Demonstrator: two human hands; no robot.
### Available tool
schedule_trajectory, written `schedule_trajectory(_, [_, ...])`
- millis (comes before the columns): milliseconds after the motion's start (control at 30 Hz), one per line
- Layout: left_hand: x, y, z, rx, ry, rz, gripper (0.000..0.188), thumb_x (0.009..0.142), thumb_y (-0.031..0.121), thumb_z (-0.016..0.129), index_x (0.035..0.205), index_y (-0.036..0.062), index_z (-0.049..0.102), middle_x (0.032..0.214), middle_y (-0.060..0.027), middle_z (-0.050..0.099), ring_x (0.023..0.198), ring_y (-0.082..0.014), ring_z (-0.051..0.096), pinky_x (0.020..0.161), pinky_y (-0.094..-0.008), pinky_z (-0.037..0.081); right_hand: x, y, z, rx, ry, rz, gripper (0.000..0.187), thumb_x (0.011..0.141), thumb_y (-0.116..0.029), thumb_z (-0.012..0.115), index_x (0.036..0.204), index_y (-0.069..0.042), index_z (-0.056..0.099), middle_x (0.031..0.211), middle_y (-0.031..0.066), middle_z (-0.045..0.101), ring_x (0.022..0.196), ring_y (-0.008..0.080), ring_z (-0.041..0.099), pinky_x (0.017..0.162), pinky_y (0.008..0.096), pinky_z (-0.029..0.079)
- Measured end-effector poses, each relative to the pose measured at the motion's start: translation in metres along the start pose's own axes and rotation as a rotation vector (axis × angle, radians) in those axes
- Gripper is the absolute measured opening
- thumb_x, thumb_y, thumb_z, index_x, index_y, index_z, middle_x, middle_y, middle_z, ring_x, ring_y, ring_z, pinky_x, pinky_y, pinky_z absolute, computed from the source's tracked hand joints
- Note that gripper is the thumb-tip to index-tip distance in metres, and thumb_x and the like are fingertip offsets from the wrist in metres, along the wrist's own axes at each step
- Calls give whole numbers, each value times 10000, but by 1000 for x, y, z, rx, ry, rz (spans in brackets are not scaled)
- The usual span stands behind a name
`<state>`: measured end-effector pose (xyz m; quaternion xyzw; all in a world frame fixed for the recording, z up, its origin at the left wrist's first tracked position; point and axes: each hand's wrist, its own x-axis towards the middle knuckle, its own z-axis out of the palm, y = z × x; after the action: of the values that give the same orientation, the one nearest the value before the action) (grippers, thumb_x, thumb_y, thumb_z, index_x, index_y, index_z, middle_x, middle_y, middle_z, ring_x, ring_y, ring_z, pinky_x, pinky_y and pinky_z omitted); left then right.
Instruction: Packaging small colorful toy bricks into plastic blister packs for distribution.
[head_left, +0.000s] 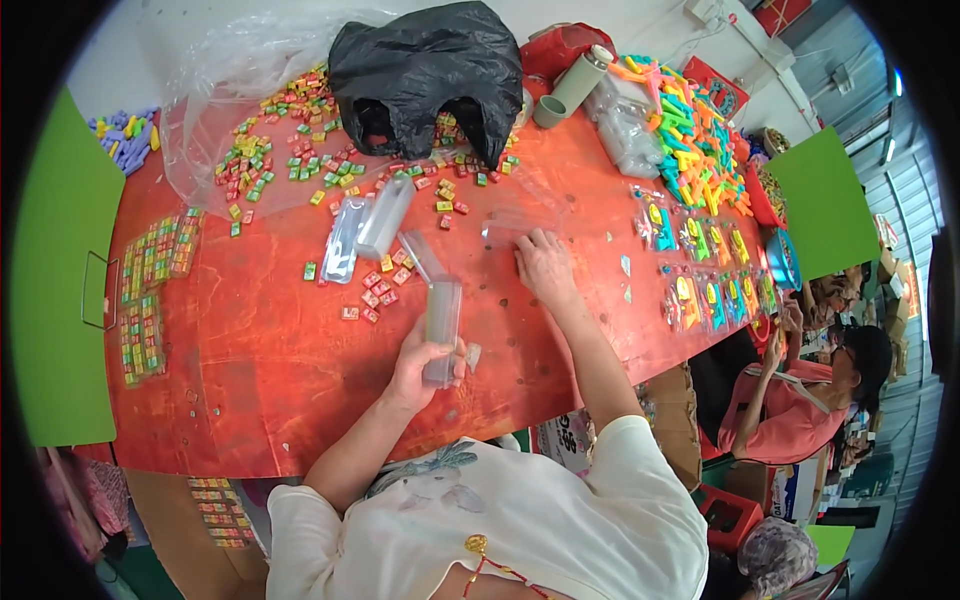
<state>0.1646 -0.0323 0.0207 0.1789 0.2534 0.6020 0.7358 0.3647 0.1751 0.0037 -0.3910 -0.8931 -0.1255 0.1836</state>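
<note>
Plastic cases (443, 315): left hand (420, 362) gripping; right hand (545, 265) half-curled on table (260, 390).

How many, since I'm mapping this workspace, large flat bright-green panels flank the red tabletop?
2: the left panel is at the left end of the red tabletop; the right panel is beyond its right end. Others may be hidden outside the rounded view.

Workshop, red worktable (250, 380), heaped plastic pieces (705, 150), nearby co-worker (790, 412), corrugated metal wall (910, 195)
</note>
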Motion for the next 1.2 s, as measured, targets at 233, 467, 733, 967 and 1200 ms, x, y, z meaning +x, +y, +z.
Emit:
schedule_trajectory(233, [2, -1, 1, 23, -23, 1, 499, 805, 155, 577, 1255, 63, 381, 845, -87, 591, 630, -158, 611, 491, -278, 506, 47, 37, 16, 121, 65, 383, 451, 844, -302, 625, 1218, -59, 552, 1186, 156, 547, 1098, 339, 517, 887, 498, 422])
schedule_trajectory(467, [5, 1, 3, 63, -39, -8, 556, 781, 133, 574, 1291, 45, 370, 845, -86, 587, 657, -155, 602, 519, -266, 505, 41, 30, 45, 35, 9, 354, 481, 869, -380, 593, 1231, -68, 541, 1244, 129, 540, 1142, 313, 506, 945, 480, 398])
schedule_trajectory(733, [4, 2, 8, 116, -42, -59, 544, 763, 107, 588, 1265, 46, 387, 846, -90, 588, 659, -155, 599, 537, -272, 519, 31, 97, 30, 106, -11, 140, 341, 870, -255, 590, 1152, -64, 603, 1085, 107, 579, 1071, 285, 528, 863, 436, 441])
schedule_trajectory(967, [2, -2, 14, 109, -16, -93, 522, 755, 86, 585, 1241, 51, 395, 837, -98, 583, 655, -162, 584, 535, -277, 520, 60, 161, 56, 54, -43, 143, 257, 909, -288, 543, 1091, -125, 622, 1035, 97, 574, 1021, 296, 545, 810, 450, 466])
schedule_trajectory(1200, [17, -5, 27, 73, 46, -143, 656, 759, 98, 592, 1368, 85, 348, 883, -101, 595, 645, -174, 613, 540, -302, 514, 90, 187, 74, -89, 98, 79, 234, 899, -302, 559, 1057, -142, 624, 1063, 81, 582, 1003, 275, 553, 804, 452, 459])
